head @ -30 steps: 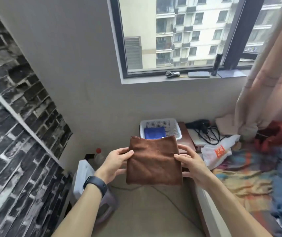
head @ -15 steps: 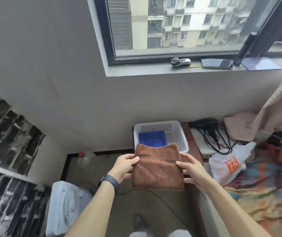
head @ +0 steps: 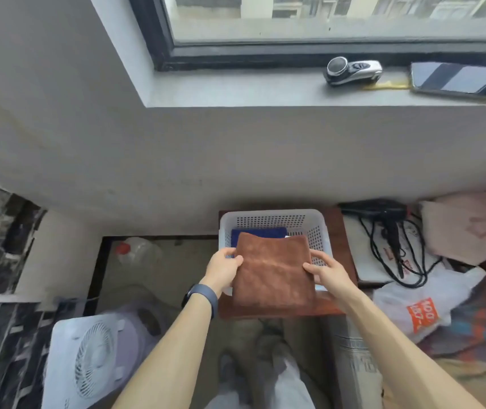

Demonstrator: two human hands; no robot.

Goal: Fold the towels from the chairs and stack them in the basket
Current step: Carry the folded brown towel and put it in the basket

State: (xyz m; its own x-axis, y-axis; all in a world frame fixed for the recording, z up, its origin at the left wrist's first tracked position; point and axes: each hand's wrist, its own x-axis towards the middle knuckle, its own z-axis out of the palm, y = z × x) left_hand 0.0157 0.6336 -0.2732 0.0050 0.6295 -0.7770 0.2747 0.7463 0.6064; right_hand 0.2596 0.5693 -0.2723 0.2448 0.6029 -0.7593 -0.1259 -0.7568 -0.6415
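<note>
A folded brown towel [head: 274, 270] hangs over the front half of a white perforated basket [head: 271, 216] that stands on a dark red-brown side table [head: 342, 249]. My left hand [head: 224, 268] grips the towel's left edge, thumb on top. My right hand [head: 326, 271] grips its right edge the same way. Under the brown towel, a folded blue towel [head: 259, 232] lies in the basket, with only its far strip showing.
A white box fan [head: 88, 358] and a plastic bottle [head: 138, 249] stand on the floor at left. Black cables [head: 395, 249], a white plastic bag [head: 424, 305] and bedding lie at right. An electric shaver [head: 352, 70] and a phone [head: 454, 81] lie on the window sill.
Both hands have carried the brown towel forward and down, from in front of the basket to over it. The camera has tilted down and moved closer.
</note>
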